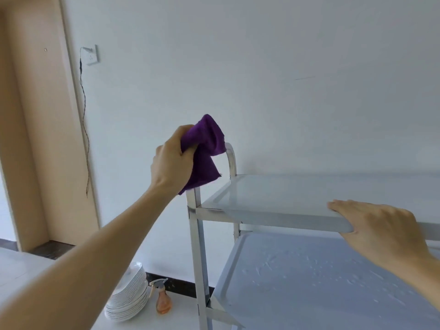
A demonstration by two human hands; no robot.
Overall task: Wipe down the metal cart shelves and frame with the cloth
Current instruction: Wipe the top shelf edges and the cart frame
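Atop the steel cart's curved handle (230, 155), left hand (173, 158) grips bunched purple cloth (207, 148); right hand (378, 225) lies flat on smooth shelf (273, 196).
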